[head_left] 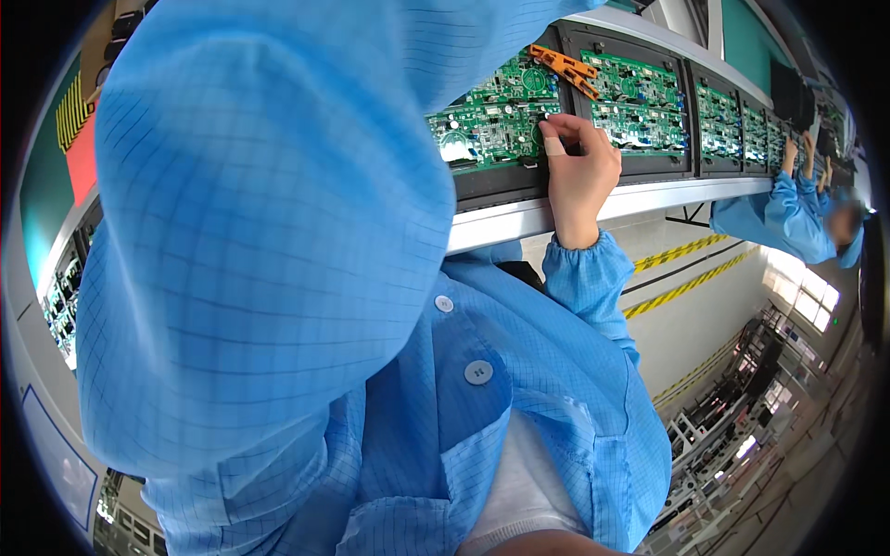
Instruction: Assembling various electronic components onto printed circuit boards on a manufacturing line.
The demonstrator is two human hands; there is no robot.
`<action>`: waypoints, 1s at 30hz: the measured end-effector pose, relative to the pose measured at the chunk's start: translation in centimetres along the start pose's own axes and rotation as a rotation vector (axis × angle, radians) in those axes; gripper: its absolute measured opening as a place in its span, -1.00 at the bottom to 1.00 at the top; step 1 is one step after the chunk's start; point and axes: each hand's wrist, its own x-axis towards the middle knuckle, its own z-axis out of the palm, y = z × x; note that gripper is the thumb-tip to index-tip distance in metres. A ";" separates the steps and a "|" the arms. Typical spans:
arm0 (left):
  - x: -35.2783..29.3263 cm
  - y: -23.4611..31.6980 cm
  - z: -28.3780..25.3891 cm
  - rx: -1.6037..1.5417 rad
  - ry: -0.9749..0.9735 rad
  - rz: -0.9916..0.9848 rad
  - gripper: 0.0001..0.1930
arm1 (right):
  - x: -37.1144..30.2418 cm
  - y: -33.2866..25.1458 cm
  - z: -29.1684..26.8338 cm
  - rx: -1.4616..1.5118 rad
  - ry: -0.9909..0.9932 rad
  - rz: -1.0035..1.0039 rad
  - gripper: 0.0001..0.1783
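My right hand point(582, 167) reaches over a green circuit board point(491, 130) set in a black tray. Its thumb and forefinger are pinched together at the board's right edge, and a pale strip of tape wraps one digit. Something small and dark shows at the fingertips, too small to name. Just beyond the hand, an orange plastic piece with several arms point(565, 69) lies across the tray's divider, between two groups of boards. My left arm, in a blue checked sleeve point(269, 232), fills the left side and stretches past the top edge, so my left hand is out of sight.
More green boards point(640, 102) in black frames run off to the right along a silver rail point(505, 222). Farther right, a person in a blue coat point(779, 222) works at the same line. Yellow-and-black tape point(677, 252) marks the floor. A red panel point(82, 157) stands at left.
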 end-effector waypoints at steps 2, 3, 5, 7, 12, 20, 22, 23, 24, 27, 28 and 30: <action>0.4 -1.2 -1.2 -0.058 0.050 0.043 -0.78 | 0.0 -0.1 0.2 0.003 0.012 -0.007 -0.84; 0.2 -3.0 -1.9 -0.102 0.095 0.077 -0.80 | 0.1 -0.7 0.7 0.030 0.002 -0.022 -0.85; -0.2 -3.3 -3.1 -0.134 0.178 0.161 -0.82 | 0.0 -0.3 0.8 0.033 -0.003 0.002 -0.85; -2.9 -2.6 -6.3 -0.368 0.086 0.342 -0.83 | -0.1 0.1 0.3 -0.062 0.022 -0.029 -0.85; -17.1 -2.2 -12.8 -0.450 0.082 0.328 -0.91 | -0.1 -0.8 0.8 -0.030 0.025 -0.028 -0.86; -29.2 -0.7 -12.7 -0.358 -0.334 0.351 -0.73 | -0.1 -0.3 0.5 -0.139 0.072 -0.055 -0.86; -31.0 -0.3 -12.4 -0.377 -0.251 0.397 -0.74 | -0.1 -0.5 0.6 -0.133 0.082 -0.056 -0.86; -31.6 -0.4 -12.1 -0.376 -0.271 0.413 -0.74 | -0.2 -0.4 0.8 -0.141 0.089 -0.083 -0.85; -31.8 -0.4 -11.9 -0.416 -0.277 0.431 -0.70 | -0.2 0.0 0.9 -0.124 0.106 -0.110 -0.85; -32.1 -0.4 -10.9 -0.454 -0.262 0.499 -0.67 | -0.2 -0.1 1.1 -0.129 0.128 -0.100 -0.85; -32.3 -0.4 -10.5 -0.431 -0.243 0.510 -0.68 | -0.3 -0.2 1.0 -0.130 0.134 -0.085 -0.85; -32.3 -0.3 -10.0 -0.383 -0.205 0.540 -0.71 | -0.6 -0.4 1.0 -0.106 0.116 -0.079 -0.86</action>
